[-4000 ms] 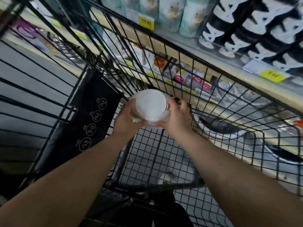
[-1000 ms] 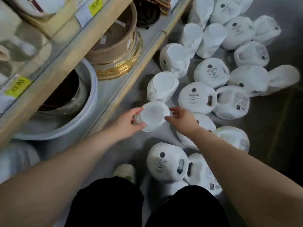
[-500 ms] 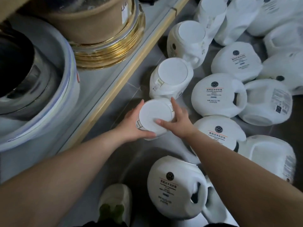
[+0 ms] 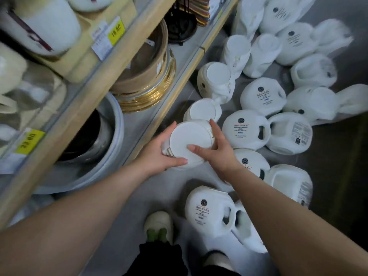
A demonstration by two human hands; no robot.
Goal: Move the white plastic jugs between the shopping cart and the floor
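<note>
A white plastic jug (image 4: pixel 189 139) is held base-up between both hands, just above the floor beside the shelf edge. My left hand (image 4: pixel 159 154) clasps its left side and my right hand (image 4: pixel 218 150) grips its right side, thumb across the flat base. Several more white jugs lie or stand on the grey floor around it, such as an upright jug (image 4: pixel 203 110) just beyond, a labelled jug (image 4: pixel 246 129) to the right and another labelled jug (image 4: pixel 209 211) near my feet. The shopping cart is out of view.
A wooden-edged shelf (image 4: pixel 175 80) runs along the left with a gold-rimmed round box (image 4: pixel 147 76), a large white basin (image 4: pixel 95 156) and yellow price tags. My light shoe (image 4: pixel 159 226) stands on the floor (image 4: pixel 338 156) below the jugs.
Since the cart frame, the jug has been carried down to the floor among the others. Over the last second the hands stay clasped on it and the view has pulled back.
</note>
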